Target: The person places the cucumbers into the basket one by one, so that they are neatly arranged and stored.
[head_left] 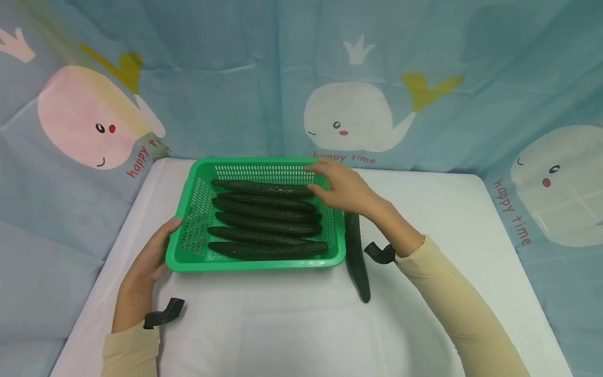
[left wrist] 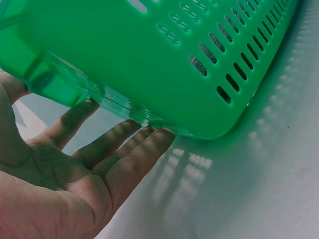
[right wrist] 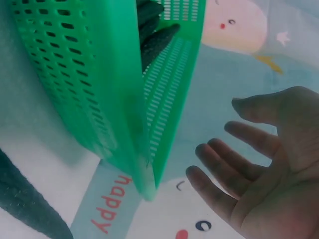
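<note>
A green plastic basket (head_left: pixel 256 265) with slotted walls stands on the table. Several dark green cucumbers (head_left: pixel 268 226) lie side by side in it. At its left end, my left hand (head_left: pixel 153 254) holds the rim, thumb at the top edge and fingertips (left wrist: pixel 162 134) against the outer wall. Over the basket's far right corner hovers my right hand (head_left: pixel 344 186), fingers spread and loosely bent. Nothing is in it, and the right wrist view shows it apart from the basket. One more cucumber (head_left: pixel 356 262) lies on the table along the basket's right side, its far end hidden under my right hand.
The white table (head_left: pixel 282 324) ends at the back against a blue curtain (head_left: pixel 235 104) printed with whales. A black wrist mount (head_left: pixel 380 253) juts from my right sleeve close to the loose cucumber. Another mount (head_left: pixel 165 313) is on my left wrist.
</note>
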Demonstrator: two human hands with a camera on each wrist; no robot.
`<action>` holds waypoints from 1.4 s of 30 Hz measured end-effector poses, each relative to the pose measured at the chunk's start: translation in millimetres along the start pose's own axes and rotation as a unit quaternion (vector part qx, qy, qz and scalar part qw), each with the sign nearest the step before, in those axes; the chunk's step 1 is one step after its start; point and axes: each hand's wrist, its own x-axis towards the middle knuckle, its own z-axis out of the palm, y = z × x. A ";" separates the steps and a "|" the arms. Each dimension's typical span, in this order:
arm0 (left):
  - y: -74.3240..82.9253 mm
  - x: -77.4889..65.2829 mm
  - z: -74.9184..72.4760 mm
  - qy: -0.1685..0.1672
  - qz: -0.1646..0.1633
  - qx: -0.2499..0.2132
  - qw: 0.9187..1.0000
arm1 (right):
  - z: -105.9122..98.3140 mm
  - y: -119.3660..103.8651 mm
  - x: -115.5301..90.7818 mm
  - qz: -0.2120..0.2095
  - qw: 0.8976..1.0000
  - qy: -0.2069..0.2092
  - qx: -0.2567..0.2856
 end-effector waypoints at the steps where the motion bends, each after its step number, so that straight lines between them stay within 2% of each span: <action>1: -0.3 -0.1 -0.1 0.000 0.001 0.000 1.000 | -1.4 0.9 -3.1 0.004 1.000 0.001 0.003; 12: -1.2 -4.8 -0.5 -0.002 0.006 0.003 1.000 | -5.0 13.1 -28.7 0.018 0.999 0.045 0.018; 25: -0.7 -0.5 0.2 -0.014 0.014 -0.009 1.000 | -0.2 35.2 -58.8 0.093 0.990 0.092 0.049; 33: 2.6 -1.0 0.2 -0.004 0.003 -0.001 1.000 | 21.1 58.0 -75.7 0.157 0.982 0.078 0.065; 42: 0.3 -1.2 0.7 0.004 -0.004 0.004 1.000 | 53.4 68.2 -90.5 0.212 0.974 0.033 0.073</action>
